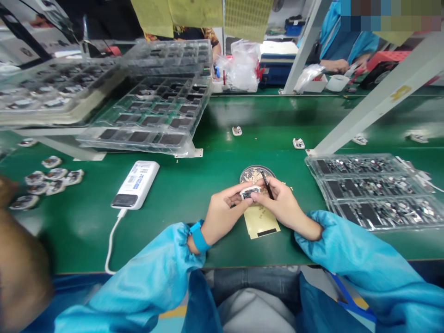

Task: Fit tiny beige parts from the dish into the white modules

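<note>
Both my hands meet over the green bench, pinching a small white part (250, 191) with a dark centre. My left hand (222, 215) grips its left side with thumb and fingers. My right hand (282, 203) presses on its right side and also carries a thin dark tool (267, 184) between its fingers. Just behind the hands lies a round perforated disc (252, 173). A yellow sheet (260, 222) with a black strip lies flat under my hands. Blue sleeves cover both arms, and a blue strap circles my left wrist.
A white power bank (136, 184) with a cable lies to the left. Clear trays of components (373, 189) sit at the right, and stacked trays (149, 118) at the back left. Loose white parts (48, 180) lie far left and mid-bench (237, 131). A slanted white frame post (374, 97) crosses the right. Another person works at the back right.
</note>
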### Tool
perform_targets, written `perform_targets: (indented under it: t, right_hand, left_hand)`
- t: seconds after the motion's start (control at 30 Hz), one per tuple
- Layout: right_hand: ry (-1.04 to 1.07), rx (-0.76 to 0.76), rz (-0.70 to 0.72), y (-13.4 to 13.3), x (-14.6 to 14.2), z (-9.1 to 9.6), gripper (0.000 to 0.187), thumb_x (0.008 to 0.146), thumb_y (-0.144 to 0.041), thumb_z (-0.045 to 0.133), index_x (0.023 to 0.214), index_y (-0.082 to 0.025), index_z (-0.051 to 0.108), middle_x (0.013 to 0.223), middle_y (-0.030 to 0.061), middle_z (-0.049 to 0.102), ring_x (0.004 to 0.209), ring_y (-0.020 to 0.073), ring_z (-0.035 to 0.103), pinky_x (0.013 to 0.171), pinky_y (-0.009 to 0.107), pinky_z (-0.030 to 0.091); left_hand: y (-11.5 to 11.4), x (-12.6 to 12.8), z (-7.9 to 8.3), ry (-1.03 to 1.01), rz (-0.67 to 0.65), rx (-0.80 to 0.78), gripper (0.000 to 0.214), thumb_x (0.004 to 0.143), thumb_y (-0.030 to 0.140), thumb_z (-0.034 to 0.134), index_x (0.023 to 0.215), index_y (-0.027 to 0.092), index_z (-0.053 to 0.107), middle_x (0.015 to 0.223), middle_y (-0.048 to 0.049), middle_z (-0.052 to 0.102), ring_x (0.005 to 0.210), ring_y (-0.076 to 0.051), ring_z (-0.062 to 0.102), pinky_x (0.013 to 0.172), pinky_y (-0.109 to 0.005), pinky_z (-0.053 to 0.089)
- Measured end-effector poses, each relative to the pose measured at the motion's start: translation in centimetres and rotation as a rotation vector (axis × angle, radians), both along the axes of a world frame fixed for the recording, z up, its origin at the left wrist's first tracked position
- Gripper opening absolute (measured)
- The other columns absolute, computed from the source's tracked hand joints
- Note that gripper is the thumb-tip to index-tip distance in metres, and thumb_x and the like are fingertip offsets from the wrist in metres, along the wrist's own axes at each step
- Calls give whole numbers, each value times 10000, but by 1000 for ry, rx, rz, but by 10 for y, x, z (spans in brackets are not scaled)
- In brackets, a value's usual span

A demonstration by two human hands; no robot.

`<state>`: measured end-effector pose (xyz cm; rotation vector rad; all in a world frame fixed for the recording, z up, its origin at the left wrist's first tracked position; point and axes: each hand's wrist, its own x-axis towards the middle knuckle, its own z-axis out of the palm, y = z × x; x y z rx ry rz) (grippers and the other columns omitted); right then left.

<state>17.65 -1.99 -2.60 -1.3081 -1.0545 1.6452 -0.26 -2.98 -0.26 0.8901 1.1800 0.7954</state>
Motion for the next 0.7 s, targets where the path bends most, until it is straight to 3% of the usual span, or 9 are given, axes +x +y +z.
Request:
perform_targets:
  t: [0.13,0.27,0.47,0.6,0.7]
  right_hand:
    - [87,-67,-6,-2,-5,1,323,765,-404,812,965,-211,647,907,23,672,839,183,655,763,325,578]
    - [-2,-36,22,0,-6,7,281,768,-413,804,897,-189,694,842,26,683,761,168,632,703,303,540]
    - [-238,75,1,3,-5,12,290,766,-428,780,736,-166,657,605,-19,551,555,108,438,539,248,362]
    - [-254,114,-16,2,-9,12,289,782,-421,749,716,-171,618,570,-32,500,530,102,397,511,241,324]
    - [-251,149,-12,6,-9,10,297,799,-432,738,722,-173,614,589,-26,509,547,108,411,517,242,332]
  left_hand:
    - [2,2,1,-140,35,-90,408,798,250,802,1194,180,731,1197,-113,731,1024,-244,732,884,-357,630]
    - [2,3,0,-125,47,27,309,796,235,794,1102,202,767,1248,-99,665,1063,-240,711,887,-344,624]
    - [4,3,7,254,-121,239,274,880,193,690,1142,223,764,1069,-60,735,941,-166,686,819,-266,566]
    - [6,4,13,357,-87,330,217,871,185,696,1066,208,788,875,-29,725,794,-139,641,723,-239,523]
    - [7,5,11,368,-64,329,193,874,207,695,1044,196,787,841,-27,707,758,-139,626,700,-244,507]
